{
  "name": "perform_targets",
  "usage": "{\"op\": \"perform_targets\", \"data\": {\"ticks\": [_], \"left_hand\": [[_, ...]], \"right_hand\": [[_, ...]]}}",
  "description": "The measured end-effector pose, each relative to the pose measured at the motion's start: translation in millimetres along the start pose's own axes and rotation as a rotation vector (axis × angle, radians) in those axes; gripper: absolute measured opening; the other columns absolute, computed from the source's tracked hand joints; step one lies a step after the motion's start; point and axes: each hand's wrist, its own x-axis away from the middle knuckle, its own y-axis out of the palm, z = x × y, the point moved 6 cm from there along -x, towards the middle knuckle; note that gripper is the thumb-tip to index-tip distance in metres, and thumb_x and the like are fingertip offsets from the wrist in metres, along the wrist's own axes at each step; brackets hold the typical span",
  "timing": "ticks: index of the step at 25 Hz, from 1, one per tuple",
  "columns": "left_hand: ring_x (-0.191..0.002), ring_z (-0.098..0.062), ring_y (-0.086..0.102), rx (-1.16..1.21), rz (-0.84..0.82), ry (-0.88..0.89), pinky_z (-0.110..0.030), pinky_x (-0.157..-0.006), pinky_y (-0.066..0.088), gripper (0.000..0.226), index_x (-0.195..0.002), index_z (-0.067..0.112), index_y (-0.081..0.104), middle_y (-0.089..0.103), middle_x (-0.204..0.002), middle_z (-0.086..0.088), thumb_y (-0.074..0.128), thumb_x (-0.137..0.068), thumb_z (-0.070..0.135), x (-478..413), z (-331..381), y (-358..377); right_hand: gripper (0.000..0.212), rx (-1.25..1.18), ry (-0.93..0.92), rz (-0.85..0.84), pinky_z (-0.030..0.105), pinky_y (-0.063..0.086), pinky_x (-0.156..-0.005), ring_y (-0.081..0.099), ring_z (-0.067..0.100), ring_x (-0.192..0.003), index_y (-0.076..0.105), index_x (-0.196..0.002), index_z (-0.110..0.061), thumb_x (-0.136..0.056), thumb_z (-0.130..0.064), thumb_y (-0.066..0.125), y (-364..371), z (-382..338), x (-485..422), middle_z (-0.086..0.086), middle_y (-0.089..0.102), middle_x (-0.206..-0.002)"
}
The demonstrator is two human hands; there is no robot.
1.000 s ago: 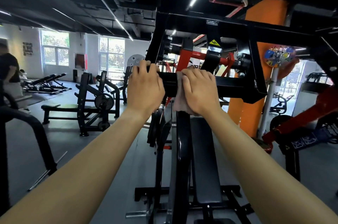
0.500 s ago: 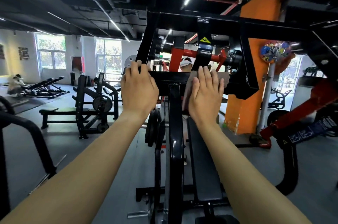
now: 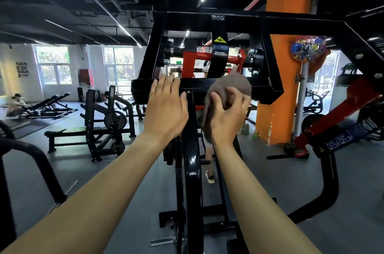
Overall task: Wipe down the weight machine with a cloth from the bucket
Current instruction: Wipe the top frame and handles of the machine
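Observation:
The black weight machine fills the middle of the head view, with a horizontal crossbar [image 3: 199, 84] at chest height and a curved upright arm below it. My right hand [image 3: 227, 114] grips a bunched grey-brown cloth [image 3: 230, 85], which bulges over the crossbar just right of centre. My left hand [image 3: 166, 108] lies with straight fingers against the crossbar to the left of the cloth, fingertips on its upper edge. No bucket is in view.
An orange pillar [image 3: 278, 98] stands right behind the machine. A red machine arm [image 3: 340, 112] slants at the far right. Benches and racks [image 3: 99, 120] fill the left floor. A person [image 3: 208, 150] walks behind the machine; another person [image 3: 15, 104] sits far left.
My right hand went from pressing the cloth flat on the crossbar to bunching it up in curled fingers. My left hand's fingers straightened against the bar. The view shifted slightly.

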Motion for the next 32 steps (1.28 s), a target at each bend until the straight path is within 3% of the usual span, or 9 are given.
{"op": "perform_targets", "data": {"ticks": [2, 5, 9, 12, 14, 19, 24, 28, 32], "left_hand": [[-0.155, -0.024, 0.021, -0.004, 0.015, -0.01, -0.044, -0.128, 0.011, 0.055, -0.153, 0.005, 0.038, 0.038, -0.16, -0.011, 0.027, -0.108, 0.034, 0.3, -2.7, 1.0], [-0.154, -0.025, 0.022, -0.014, 0.037, -0.012, -0.045, -0.127, 0.012, 0.054, -0.152, 0.004, 0.039, 0.04, -0.159, -0.012, 0.027, -0.108, 0.033, 1.5, -1.2, 1.9], [-0.154, -0.026, 0.022, -0.002, 0.055, -0.024, -0.044, -0.128, 0.011, 0.053, -0.151, 0.003, 0.041, 0.04, -0.159, -0.013, 0.029, -0.107, 0.031, 2.6, 2.1, 1.9], [-0.154, -0.025, 0.023, -0.005, 0.065, -0.027, -0.044, -0.128, 0.011, 0.052, -0.15, 0.003, 0.042, 0.04, -0.158, -0.013, 0.03, -0.107, 0.031, 2.0, 1.4, 1.1], [-0.154, -0.025, 0.023, -0.008, 0.07, -0.029, -0.044, -0.128, 0.011, 0.052, -0.149, 0.003, 0.042, 0.04, -0.158, -0.012, 0.03, -0.107, 0.03, 2.0, 1.4, 1.0], [-0.154, -0.025, 0.023, -0.006, 0.065, -0.027, -0.044, -0.128, 0.011, 0.052, -0.149, 0.004, 0.042, 0.04, -0.159, -0.012, 0.029, -0.107, 0.031, 2.4, 0.4, 1.0], [-0.153, -0.026, 0.024, 0.003, 0.074, -0.025, -0.044, -0.128, 0.011, 0.051, -0.147, 0.004, 0.044, 0.041, -0.157, -0.012, 0.029, -0.107, 0.031, 3.3, 0.8, 1.1], [-0.153, -0.025, 0.024, 0.004, 0.069, -0.027, -0.044, -0.128, 0.011, 0.051, -0.147, 0.004, 0.044, 0.041, -0.158, -0.012, 0.03, -0.107, 0.031, 2.8, 0.8, 0.0], [-0.153, -0.025, 0.025, -0.006, 0.069, -0.031, -0.044, -0.127, 0.013, 0.052, -0.148, 0.003, 0.045, 0.042, -0.157, -0.012, 0.03, -0.107, 0.031, 2.0, 0.0, 1.3]], "right_hand": [[0.02, -0.217, 0.175, -0.021, 0.033, 0.054, -0.089, 0.062, 0.005, -0.093, 0.064, -0.101, -0.016, -0.093, -0.031, 0.075, 7.5, 4.9, 6.6, -0.008, 0.065, -0.099], [0.017, -0.353, 0.299, -0.137, 0.028, 0.055, -0.091, 0.067, 0.009, -0.099, 0.066, -0.106, -0.012, -0.099, -0.028, 0.067, 20.8, 12.0, 13.1, -0.001, 0.071, -0.104], [0.011, -0.294, 0.221, -0.306, 0.02, 0.05, -0.088, 0.065, 0.005, -0.099, 0.062, -0.108, -0.01, -0.105, -0.02, 0.057, 18.2, 14.6, 5.2, 0.0, 0.068, -0.106], [0.012, -0.28, 0.222, -0.224, 0.01, 0.046, -0.08, 0.061, -0.003, -0.09, 0.063, -0.103, -0.013, -0.106, -0.017, 0.053, 13.2, 2.2, 4.7, -0.002, 0.067, -0.101], [0.012, -0.264, 0.236, -0.181, 0.011, 0.046, -0.081, 0.063, -0.001, -0.094, 0.066, -0.102, -0.018, -0.106, -0.02, 0.054, 15.5, 0.5, 5.4, -0.003, 0.068, -0.104], [0.021, -0.242, 0.411, -0.257, 0.021, 0.053, -0.088, 0.066, 0.0, -0.095, 0.077, -0.11, -0.017, -0.104, -0.024, 0.058, 18.9, 28.2, 14.5, -0.009, 0.073, -0.1], [0.01, -0.351, 0.368, -0.073, 0.019, 0.054, -0.087, 0.069, 0.004, -0.1, 0.08, -0.099, -0.026, -0.095, -0.029, 0.072, 7.4, 5.9, 1.9, -0.006, 0.075, -0.106], [0.013, -0.325, 0.301, -0.078, 0.026, 0.057, -0.087, 0.07, 0.007, -0.098, 0.081, -0.099, -0.02, -0.093, -0.029, 0.073, 0.0, -1.2, 11.1, -0.003, 0.076, -0.103], [0.014, -0.131, 0.15, -0.193, 0.031, 0.057, -0.085, 0.07, 0.004, -0.089, 0.081, -0.093, -0.029, -0.092, -0.038, 0.07, 17.4, -38.2, 20.0, -0.015, 0.075, -0.087]]}}
